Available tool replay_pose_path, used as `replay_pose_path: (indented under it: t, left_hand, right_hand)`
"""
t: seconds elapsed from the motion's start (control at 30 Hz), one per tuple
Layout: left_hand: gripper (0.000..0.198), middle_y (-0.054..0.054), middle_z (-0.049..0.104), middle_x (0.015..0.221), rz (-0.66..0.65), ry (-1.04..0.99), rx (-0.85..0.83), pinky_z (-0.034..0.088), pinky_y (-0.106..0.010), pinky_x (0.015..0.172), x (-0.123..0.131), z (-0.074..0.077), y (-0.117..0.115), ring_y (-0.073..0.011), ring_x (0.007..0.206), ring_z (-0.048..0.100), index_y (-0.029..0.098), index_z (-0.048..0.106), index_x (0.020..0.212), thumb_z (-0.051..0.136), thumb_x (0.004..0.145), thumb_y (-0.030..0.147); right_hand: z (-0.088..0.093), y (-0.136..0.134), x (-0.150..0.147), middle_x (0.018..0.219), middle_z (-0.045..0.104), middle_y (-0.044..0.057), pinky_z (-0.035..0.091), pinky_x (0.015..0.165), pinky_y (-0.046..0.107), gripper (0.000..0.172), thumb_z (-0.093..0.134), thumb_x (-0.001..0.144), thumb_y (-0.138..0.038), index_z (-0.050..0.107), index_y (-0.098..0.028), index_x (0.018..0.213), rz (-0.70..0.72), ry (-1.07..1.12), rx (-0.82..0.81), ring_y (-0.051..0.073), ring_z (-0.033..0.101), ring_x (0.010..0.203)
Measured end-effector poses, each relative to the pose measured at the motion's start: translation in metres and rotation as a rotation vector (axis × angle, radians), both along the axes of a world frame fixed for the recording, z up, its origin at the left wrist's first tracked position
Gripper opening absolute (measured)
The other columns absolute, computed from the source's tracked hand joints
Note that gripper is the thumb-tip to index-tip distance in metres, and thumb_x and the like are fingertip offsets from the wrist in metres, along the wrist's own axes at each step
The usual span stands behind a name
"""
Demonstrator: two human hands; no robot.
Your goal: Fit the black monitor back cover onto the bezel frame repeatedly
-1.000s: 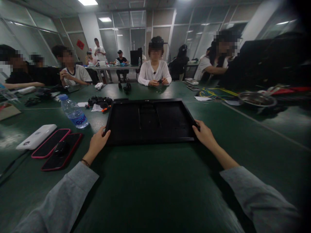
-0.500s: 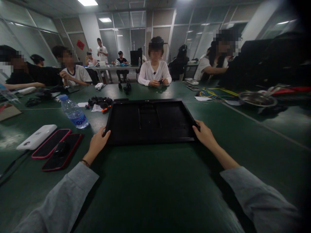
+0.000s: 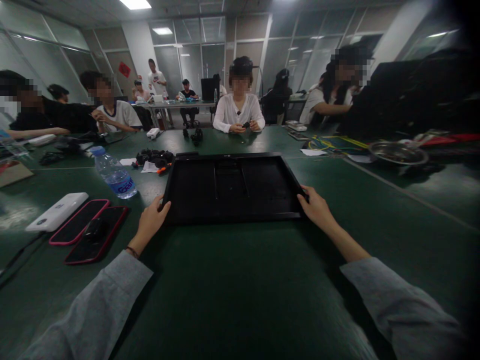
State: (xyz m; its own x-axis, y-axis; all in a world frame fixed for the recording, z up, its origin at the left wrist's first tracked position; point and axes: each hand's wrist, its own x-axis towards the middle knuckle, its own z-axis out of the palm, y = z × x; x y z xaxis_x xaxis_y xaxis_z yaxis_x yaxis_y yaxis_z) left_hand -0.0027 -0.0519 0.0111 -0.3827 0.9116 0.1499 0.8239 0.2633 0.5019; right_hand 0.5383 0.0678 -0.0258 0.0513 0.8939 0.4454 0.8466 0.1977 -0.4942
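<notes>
A shallow black rectangular tray [image 3: 191, 187] with a raised rim lies on the green table [image 3: 240, 290] in front of me. Two thin ridges run across the middle of its floor. My left hand [image 3: 152, 215] grips the left side near the front corner, thumb over the rim. On the opposite side my right hand [image 3: 315, 205] holds the rim near the front right corner, its thumb also on top. The fingers under both edges are partly hidden.
Left of the tray are a water bottle [image 3: 114, 175], a white power bank [image 3: 58, 211] and two red-edged phones [image 3: 80, 221], with a black object on the nearer one. Dark parts [image 3: 153, 159] lie behind. A metal bowl [image 3: 398, 151] and cables [image 3: 330, 144] are far right. People sit around.
My hands and the tray have not visibly moved. Across the table, a person's hands have shifted slightly around a small dark object.
</notes>
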Motion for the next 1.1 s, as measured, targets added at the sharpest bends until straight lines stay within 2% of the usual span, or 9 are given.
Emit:
replay_pose_path:
  t: [0.2,0.47,1.1]
  left_hand:
    - [0.058,-0.013,0.076,0.117,0.009,0.003,0.001,0.051,-0.047,0.101,0.0018,0.0015,-0.0006,-0.0339,0.117,0.069,0.023,0.054,0.147,0.046,0.099,0.055]
    - [0.06,-0.013,0.076,0.117,0.001,0.01,0.0,0.052,-0.046,0.098,-0.0043,-0.0039,0.0029,-0.0336,0.115,0.07,0.024,0.053,0.148,0.046,0.098,0.056]
    - [0.058,-0.013,0.076,0.117,0.004,0.025,-0.002,0.053,-0.046,0.098,-0.0007,-0.0011,0.0007,-0.0329,0.115,0.07,0.024,0.054,0.147,0.045,0.099,0.055]
  right_hand:
    - [-0.0023,0.001,0.001,0.11,0.074,0.018,0.055,0.093,0.052,0.047,0.051,0.09,-0.037,0.061,-0.015,0.131,-0.004,0.007,0.044,0.035,0.07,0.104]
    - [0.0009,-0.0009,-0.0005,0.118,0.071,0.023,0.053,0.095,0.054,0.054,0.046,0.092,-0.038,0.057,-0.01,0.136,0.002,-0.012,-0.011,0.037,0.069,0.108]
    - [-0.0005,0.0007,0.0009,0.113,0.073,0.021,0.054,0.092,0.054,0.048,0.048,0.092,-0.035,0.058,-0.013,0.134,-0.005,-0.014,-0.004,0.037,0.07,0.104]
